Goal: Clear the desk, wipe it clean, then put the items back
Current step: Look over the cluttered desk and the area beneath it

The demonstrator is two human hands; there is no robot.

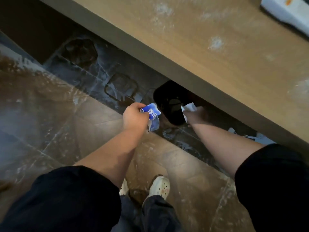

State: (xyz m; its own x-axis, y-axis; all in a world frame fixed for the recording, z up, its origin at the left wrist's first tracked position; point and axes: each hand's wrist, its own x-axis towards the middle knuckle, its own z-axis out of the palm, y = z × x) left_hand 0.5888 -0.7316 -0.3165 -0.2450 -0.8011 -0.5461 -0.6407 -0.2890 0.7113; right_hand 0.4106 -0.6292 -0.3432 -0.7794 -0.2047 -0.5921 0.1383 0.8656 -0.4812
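Fingers of the left hand (133, 117), at mid-frame, curl round a crumpled blue wrapper (151, 113); just right of it the right hand (196, 115) grips a scrap of white paper (188, 108). Both hang above a black bin (167, 99), half hidden under the desk (217, 51) edge. The desk crosses the upper right, marked with pale smears. A white object (287, 12) on it is cut off at the top right corner; the wrapper's print is too blurred to read.
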